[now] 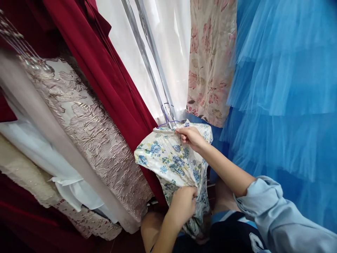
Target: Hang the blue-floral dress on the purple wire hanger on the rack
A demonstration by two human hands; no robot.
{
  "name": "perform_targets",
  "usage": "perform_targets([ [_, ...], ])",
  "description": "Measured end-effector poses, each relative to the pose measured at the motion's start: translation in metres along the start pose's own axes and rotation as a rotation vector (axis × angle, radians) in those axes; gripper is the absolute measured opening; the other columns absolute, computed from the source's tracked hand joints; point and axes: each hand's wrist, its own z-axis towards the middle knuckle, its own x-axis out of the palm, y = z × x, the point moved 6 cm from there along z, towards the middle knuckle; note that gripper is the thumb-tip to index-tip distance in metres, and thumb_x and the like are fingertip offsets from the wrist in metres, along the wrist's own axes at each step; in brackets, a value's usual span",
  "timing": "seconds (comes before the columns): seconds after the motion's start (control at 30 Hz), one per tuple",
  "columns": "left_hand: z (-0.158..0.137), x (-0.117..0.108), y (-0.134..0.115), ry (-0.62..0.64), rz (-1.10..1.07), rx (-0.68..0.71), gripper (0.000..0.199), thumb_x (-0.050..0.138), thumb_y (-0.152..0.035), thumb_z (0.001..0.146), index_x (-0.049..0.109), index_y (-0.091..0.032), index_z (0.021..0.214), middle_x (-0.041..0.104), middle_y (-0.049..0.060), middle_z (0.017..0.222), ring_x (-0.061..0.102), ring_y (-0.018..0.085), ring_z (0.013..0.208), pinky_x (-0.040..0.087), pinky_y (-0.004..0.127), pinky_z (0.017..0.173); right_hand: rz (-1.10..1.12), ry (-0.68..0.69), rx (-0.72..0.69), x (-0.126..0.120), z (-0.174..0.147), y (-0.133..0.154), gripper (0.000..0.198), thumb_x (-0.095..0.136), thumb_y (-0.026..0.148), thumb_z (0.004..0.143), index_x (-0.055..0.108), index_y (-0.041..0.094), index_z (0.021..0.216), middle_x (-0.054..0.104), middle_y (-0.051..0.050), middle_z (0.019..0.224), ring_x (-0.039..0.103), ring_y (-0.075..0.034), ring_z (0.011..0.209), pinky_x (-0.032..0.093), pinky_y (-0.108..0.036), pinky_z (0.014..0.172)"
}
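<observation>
A white dress with blue flowers [168, 154] hangs from a thin purple hanger [165, 116] in the middle of the view. My right hand [191, 137] pinches the fabric at the neckline, just under the hanger. Lower down, my left hand [183, 205] is closed on the cloth near the waist, and folds pull toward its fingers. The lower part of the garment drops between my knees and is partly hidden by my left hand and arm.
Dark red cloth [105, 80] and a pink brocade garment [92, 133] hang at the left. A metal pole [147, 52] stands before white curtains [173, 42]. On the right are a pink-flowered garment [210, 63] and a blue tiered tulle dress [281, 88].
</observation>
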Motion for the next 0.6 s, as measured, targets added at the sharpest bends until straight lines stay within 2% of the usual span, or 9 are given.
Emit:
perform_targets([
  [0.07,0.006,-0.03,0.006,-0.137,-0.242,0.046,0.013,0.057,-0.018,0.084,0.07,-0.022,0.085,0.071,0.003,0.078,0.067,0.021,0.075,0.047,0.027,0.067,-0.039,-0.001,-0.049,-0.003,-0.007,-0.001,0.021,0.069,0.033,0.075,0.063,0.014,0.07,0.046,0.01,0.039,0.037,-0.004,0.035,0.024,-0.018,0.039],
  [0.13,0.012,-0.077,0.014,-0.429,-0.409,0.041,0.022,0.054,-0.028,0.093,0.067,-0.023,0.109,0.07,0.003,0.082,0.066,0.018,0.074,0.049,0.026,0.069,-0.085,0.006,-0.11,-0.003,-0.015,-0.002,0.021,0.068,0.033,0.077,0.062,0.016,0.066,0.047,0.008,0.039,0.037,-0.005,0.034,0.025,-0.02,0.038],
  [0.2,0.02,-0.125,0.018,-0.703,-0.46,0.058,0.039,0.05,-0.035,0.097,0.054,-0.024,0.134,0.067,0.001,0.079,0.062,0.016,0.067,0.049,0.025,0.065,-0.116,0.03,-0.155,-0.001,-0.022,-0.002,0.024,0.068,0.033,0.077,0.058,0.017,0.062,0.047,0.008,0.038,0.037,-0.006,0.033,0.024,-0.02,0.038],
  [0.27,0.036,-0.157,0.014,-0.75,-0.399,0.152,0.045,0.047,-0.036,0.1,0.045,-0.025,0.143,0.064,-0.001,0.077,0.059,0.014,0.061,0.047,0.025,0.062,-0.14,0.06,-0.184,0.001,-0.026,-0.002,0.029,0.068,0.035,0.078,0.054,0.018,0.058,0.047,0.007,0.038,0.037,-0.006,0.033,0.026,-0.021,0.039],
  [0.3,0.046,-0.167,0.011,-0.727,-0.34,0.199,0.04,0.047,-0.036,0.1,0.05,-0.025,0.139,0.064,-0.001,0.076,0.059,0.014,0.06,0.047,0.024,0.062,-0.154,0.065,-0.194,0.001,-0.027,-0.002,0.031,0.069,0.036,0.078,0.054,0.018,0.058,0.047,0.007,0.038,0.037,-0.006,0.034,0.028,-0.021,0.039],
  [0.37,0.063,-0.176,0.005,-0.68,-0.22,0.265,0.025,0.048,-0.034,0.1,0.064,-0.023,0.116,0.063,-0.001,0.072,0.06,0.013,0.061,0.046,0.024,0.063,-0.185,0.056,-0.202,-0.002,-0.025,-0.003,0.03,0.069,0.039,0.078,0.055,0.018,0.061,0.047,0.007,0.037,0.037,-0.007,0.034,0.029,-0.021,0.04],
  [0.43,0.074,-0.177,0.001,-0.694,-0.17,0.296,0.021,0.049,-0.031,0.099,0.065,-0.02,0.091,0.062,-0.001,0.067,0.061,0.013,0.06,0.046,0.023,0.062,-0.208,0.038,-0.193,-0.008,-0.019,-0.008,0.029,0.068,0.041,0.077,0.056,0.018,0.064,0.048,0.007,0.037,0.037,-0.007,0.034,0.029,-0.021,0.04],
  [0.5,0.076,-0.181,0.0,-0.777,-0.224,0.301,0.021,0.052,-0.03,0.097,0.062,-0.019,0.083,0.064,-0.001,0.066,0.062,0.013,0.058,0.048,0.022,0.06,-0.243,0.007,-0.174,-0.016,-0.012,-0.02,0.029,0.067,0.043,0.076,0.056,0.019,0.065,0.047,0.008,0.038,0.037,-0.008,0.034,0.029,-0.022,0.04],
  [0.6,0.066,-0.202,0.013,-1.002,-0.439,0.272,0.018,0.054,-0.033,0.096,0.061,-0.018,0.087,0.066,-0.001,0.067,0.065,0.013,0.059,0.051,0.021,0.058,-0.309,-0.05,-0.13,-0.031,-0.008,-0.048,0.029,0.065,0.044,0.074,0.054,0.02,0.063,0.041,0.009,0.038,0.034,-0.008,0.035,0.026,-0.022,0.039],
])
